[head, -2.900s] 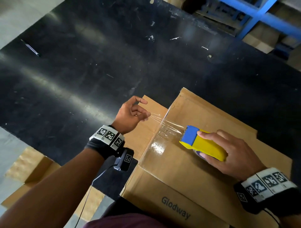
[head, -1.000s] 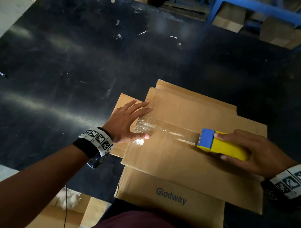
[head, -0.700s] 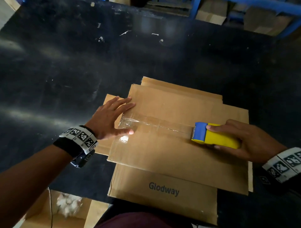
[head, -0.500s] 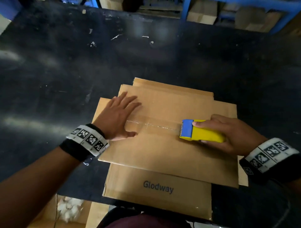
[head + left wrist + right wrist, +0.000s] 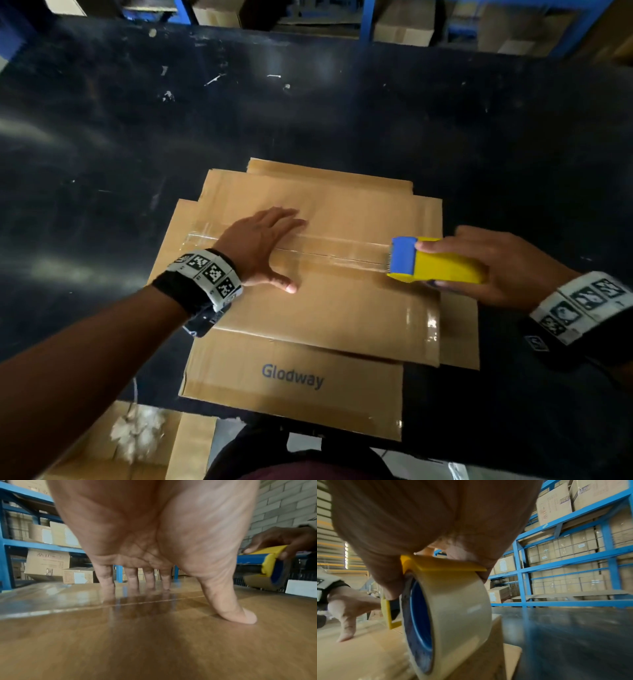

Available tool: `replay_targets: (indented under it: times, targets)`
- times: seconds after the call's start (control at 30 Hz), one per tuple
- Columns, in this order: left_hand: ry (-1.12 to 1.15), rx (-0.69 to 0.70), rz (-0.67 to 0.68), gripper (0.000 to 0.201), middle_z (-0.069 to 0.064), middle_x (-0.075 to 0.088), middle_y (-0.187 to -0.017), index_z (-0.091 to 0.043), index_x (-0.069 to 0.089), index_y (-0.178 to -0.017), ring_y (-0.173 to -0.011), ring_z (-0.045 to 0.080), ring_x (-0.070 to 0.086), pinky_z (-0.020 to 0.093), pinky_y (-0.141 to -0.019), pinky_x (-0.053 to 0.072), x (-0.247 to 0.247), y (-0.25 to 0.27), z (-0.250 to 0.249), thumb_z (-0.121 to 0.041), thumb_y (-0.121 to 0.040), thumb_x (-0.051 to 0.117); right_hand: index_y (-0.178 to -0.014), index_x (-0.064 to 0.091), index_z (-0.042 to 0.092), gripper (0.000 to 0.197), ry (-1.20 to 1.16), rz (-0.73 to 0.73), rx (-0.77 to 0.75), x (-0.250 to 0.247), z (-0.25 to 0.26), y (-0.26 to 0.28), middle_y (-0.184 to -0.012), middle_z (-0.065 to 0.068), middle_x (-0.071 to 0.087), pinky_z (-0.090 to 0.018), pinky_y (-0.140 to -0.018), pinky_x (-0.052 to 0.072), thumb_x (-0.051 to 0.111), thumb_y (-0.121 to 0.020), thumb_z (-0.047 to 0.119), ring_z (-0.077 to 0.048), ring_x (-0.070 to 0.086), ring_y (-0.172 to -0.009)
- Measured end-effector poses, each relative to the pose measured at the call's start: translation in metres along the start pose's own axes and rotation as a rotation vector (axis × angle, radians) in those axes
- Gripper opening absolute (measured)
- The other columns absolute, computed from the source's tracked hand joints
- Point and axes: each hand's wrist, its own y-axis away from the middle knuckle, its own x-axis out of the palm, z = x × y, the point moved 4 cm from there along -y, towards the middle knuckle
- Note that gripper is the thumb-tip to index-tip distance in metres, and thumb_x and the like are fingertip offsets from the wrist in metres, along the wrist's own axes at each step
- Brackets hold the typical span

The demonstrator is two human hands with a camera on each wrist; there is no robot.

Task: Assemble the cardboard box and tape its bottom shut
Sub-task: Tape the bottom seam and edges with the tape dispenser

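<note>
A brown cardboard box [image 5: 335, 315] marked "Glodway" stands bottom-up on the black table [image 5: 308, 113], its flaps folded shut. A strip of clear tape [image 5: 339, 251] runs along the middle seam. My left hand [image 5: 263, 246] lies flat on the tape at the seam's left part, fingers straight and thumb spread [image 5: 240, 614]. My right hand [image 5: 496, 267] grips a yellow and blue tape dispenser [image 5: 431, 262] at the box's right edge, with the tape stretched from it. The tape roll [image 5: 453, 622] in the dispenser shows in the right wrist view.
Blue racks with stacked cartons [image 5: 573, 563] stand behind the table. Flat cardboard and white stuffing [image 5: 137, 435] lie on the floor at the lower left. Small white scraps [image 5: 212, 80] dot the table's far side.
My right hand has drawn the dispenser rightward along the seam to the box's right edge. My left hand has slid right over the laid tape, still flat.
</note>
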Motion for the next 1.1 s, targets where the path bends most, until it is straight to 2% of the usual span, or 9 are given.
replay_targets:
  times: [0.1,0.3,0.4,0.47,0.57,0.67,0.77,0.9,1.1]
  targets:
    - [0.006,-0.037,0.024,0.127,-0.010,0.016,-0.172,-0.040,0.019,-0.161,-0.157,0.022,0.021,0.052,-0.118,0.039,-0.006,0.004,-0.004,-0.078,-0.056,0.081,-0.145,0.048,0.038,0.065,-0.004,-0.005,0.022,-0.010,-0.030,0.038,-0.098,0.009,0.049,-0.028,-0.064,0.048,0.065,-0.085,0.058,-0.005,0.054,-0.079]
    - [-0.004,-0.076,0.054,0.127,-0.013,0.014,-0.171,-0.042,0.021,-0.159,-0.155,0.022,0.025,0.053,-0.110,0.047,-0.013,0.004,-0.018,-0.075,-0.054,0.084,-0.145,0.047,0.040,0.067,-0.016,-0.016,0.044,-0.020,-0.077,0.079,-0.096,0.014,0.044,-0.026,-0.061,0.046,0.061,-0.083,0.060,-0.002,0.053,-0.077]
    - [-0.003,-0.095,0.059,0.127,-0.014,0.014,-0.171,-0.042,0.022,-0.159,-0.155,0.023,0.025,0.054,-0.108,0.048,-0.015,0.003,-0.023,-0.074,-0.053,0.085,-0.145,0.047,0.040,0.066,-0.004,-0.026,0.019,-0.017,-0.086,0.082,-0.096,0.011,0.046,-0.019,-0.062,0.042,0.066,-0.084,0.057,-0.003,0.052,-0.075]
    - [-0.007,-0.103,0.065,0.127,-0.014,0.012,-0.171,-0.043,0.022,-0.159,-0.155,0.023,0.025,0.054,-0.107,0.049,-0.015,0.002,-0.025,-0.073,-0.052,0.085,-0.145,0.046,0.042,0.068,-0.006,-0.014,0.004,-0.012,-0.091,0.081,-0.097,0.010,0.047,-0.020,-0.062,0.043,0.070,-0.083,0.055,-0.005,0.053,-0.073]
    - [-0.011,-0.113,0.068,0.128,-0.014,0.011,-0.172,-0.043,0.021,-0.159,-0.157,0.022,0.021,0.055,-0.107,0.049,-0.015,0.000,-0.026,-0.073,-0.052,0.085,-0.147,0.042,0.045,0.067,-0.014,0.015,-0.017,0.001,-0.101,0.079,-0.097,0.009,0.047,-0.023,-0.062,0.046,0.061,-0.085,0.062,-0.006,0.052,-0.073]
    - [-0.012,-0.130,0.071,0.129,-0.017,0.010,-0.171,-0.045,0.021,-0.159,-0.158,0.020,0.020,0.052,-0.105,0.050,-0.014,-0.001,-0.024,-0.073,-0.052,0.087,-0.147,0.039,0.047,0.067,0.001,0.034,-0.007,0.011,-0.107,0.074,-0.097,0.009,0.048,-0.016,-0.063,0.040,0.058,-0.085,0.064,-0.006,0.050,-0.073]
    - [-0.018,-0.128,0.083,0.131,-0.014,0.010,-0.171,-0.044,0.020,-0.158,-0.152,0.024,0.033,0.046,-0.100,0.053,-0.011,-0.004,-0.022,-0.068,-0.051,0.091,-0.148,0.040,0.045,0.069,0.013,0.045,-0.021,0.021,-0.112,0.067,-0.098,0.008,0.049,-0.011,-0.064,0.034,0.061,-0.084,0.060,-0.006,0.050,-0.073]
    - [-0.034,-0.119,0.126,0.139,-0.005,0.003,-0.171,-0.053,0.004,-0.159,-0.129,0.028,0.057,0.040,-0.093,0.057,-0.004,-0.010,-0.025,-0.057,-0.055,0.095,-0.146,0.039,0.046,0.069,0.035,0.056,-0.017,0.028,-0.117,0.059,-0.098,0.010,0.047,-0.015,-0.063,0.035,0.060,-0.083,0.062,-0.006,0.049,-0.074]
    - [-0.126,-0.122,0.189,0.134,0.003,-0.006,-0.170,-0.057,-0.002,-0.158,-0.144,0.033,0.044,0.041,-0.103,0.054,-0.003,-0.015,-0.038,-0.054,-0.063,0.093,-0.145,0.042,0.043,0.071,0.068,0.076,0.011,0.030,-0.112,0.051,-0.101,0.006,0.054,-0.028,-0.068,0.049,0.047,-0.080,0.071,-0.010,0.054,-0.078]
